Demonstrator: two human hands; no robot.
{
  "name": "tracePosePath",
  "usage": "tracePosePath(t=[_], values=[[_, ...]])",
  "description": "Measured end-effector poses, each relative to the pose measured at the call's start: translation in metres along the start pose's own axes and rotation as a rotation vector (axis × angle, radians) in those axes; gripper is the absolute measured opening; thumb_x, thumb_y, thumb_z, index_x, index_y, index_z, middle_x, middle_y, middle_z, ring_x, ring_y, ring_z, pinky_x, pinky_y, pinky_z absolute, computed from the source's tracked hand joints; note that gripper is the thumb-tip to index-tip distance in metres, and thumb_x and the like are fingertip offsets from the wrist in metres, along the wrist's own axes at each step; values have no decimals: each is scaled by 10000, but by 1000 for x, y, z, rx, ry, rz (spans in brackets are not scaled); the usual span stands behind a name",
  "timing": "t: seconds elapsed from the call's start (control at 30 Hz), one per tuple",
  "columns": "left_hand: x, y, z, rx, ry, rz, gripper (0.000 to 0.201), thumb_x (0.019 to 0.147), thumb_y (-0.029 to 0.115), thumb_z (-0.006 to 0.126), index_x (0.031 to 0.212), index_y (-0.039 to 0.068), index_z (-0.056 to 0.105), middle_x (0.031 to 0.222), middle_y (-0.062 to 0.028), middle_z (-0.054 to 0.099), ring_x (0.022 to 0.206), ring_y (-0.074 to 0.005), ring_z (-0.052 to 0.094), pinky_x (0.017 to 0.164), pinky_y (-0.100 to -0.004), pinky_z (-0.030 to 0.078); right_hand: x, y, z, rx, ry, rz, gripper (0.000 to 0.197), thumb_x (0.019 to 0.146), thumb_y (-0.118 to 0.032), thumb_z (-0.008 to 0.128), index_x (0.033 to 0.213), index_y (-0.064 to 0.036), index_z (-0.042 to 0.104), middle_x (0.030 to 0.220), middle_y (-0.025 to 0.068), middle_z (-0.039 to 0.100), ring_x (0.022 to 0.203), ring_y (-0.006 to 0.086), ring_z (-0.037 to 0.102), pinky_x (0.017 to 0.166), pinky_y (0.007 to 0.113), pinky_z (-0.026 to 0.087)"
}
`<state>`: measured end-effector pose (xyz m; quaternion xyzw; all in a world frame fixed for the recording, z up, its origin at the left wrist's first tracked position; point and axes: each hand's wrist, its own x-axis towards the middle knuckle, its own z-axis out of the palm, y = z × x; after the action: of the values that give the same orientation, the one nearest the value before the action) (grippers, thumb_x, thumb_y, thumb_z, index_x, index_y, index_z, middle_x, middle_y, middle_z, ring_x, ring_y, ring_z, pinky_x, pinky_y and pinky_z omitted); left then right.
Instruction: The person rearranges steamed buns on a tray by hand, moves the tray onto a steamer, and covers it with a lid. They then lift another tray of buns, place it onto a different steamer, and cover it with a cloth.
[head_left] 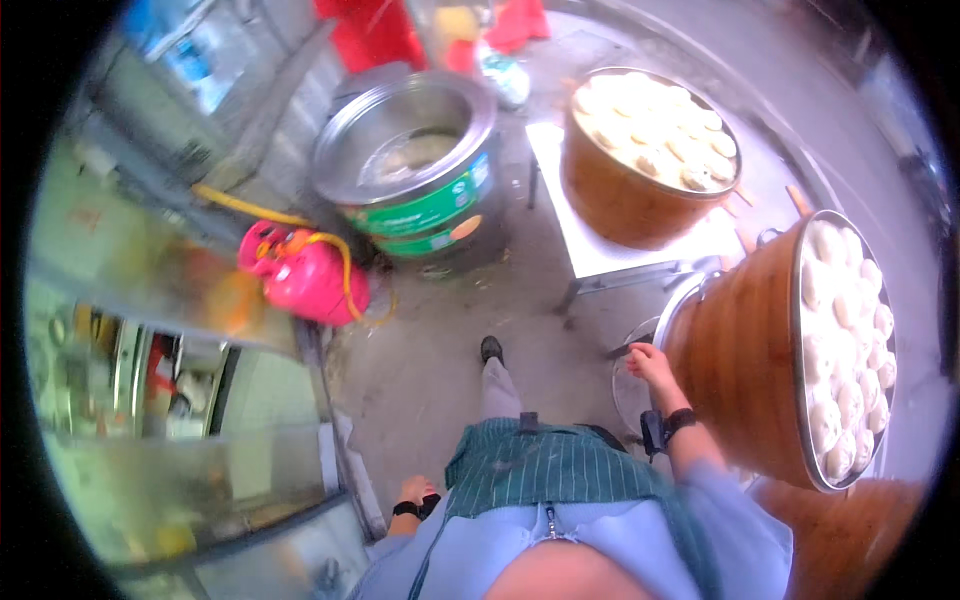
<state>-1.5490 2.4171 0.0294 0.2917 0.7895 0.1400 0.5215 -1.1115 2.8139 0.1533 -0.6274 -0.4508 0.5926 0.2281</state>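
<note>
My right hand (652, 366) is closed, its fingers curled beside a dark narrow strip. Whether they grip that strip cannot be made out. Just right of this hand rises a tall stack of brown bamboo steamers (735, 360), its top layer filled with white buns (848, 345). Low at my left side hangs my left hand (414, 489), small and blurred next to something dark. Its fingers are too unclear to read. Both wrists wear black bands, and a dark green striped apron (550, 465) covers my front.
Ahead, a second steamer (620, 195) of buns stands on a white table (590, 250). Front left are a big metal pot (330, 165) with a green label band and a pink gas cylinder (305, 285) with a yellow hose. A glass-fronted counter (200, 480) runs along my left.
</note>
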Motion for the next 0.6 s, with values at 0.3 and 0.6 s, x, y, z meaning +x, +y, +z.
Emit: tracePosePath(t=[0.3,0.6], values=[[237,349,-177,-388,-96,299,264,855,305,569,1038,115,582,839,10,608,695,-87,548,556,-222,406,81,-81,-48,433,682,15,266,895,-234,500,1101,-71,539,835,45,597,693,127,572,575,242,459],[300,719,-193,-446,-461,486,435,892,320,493,1226,42,465,1205,-130,533,1102,-215,517,921,-347,406,193,-157,-146,928,854,-160,319,887,-302,523,1109,-74,497,952,70,559,855,177,547,763,308,461]])
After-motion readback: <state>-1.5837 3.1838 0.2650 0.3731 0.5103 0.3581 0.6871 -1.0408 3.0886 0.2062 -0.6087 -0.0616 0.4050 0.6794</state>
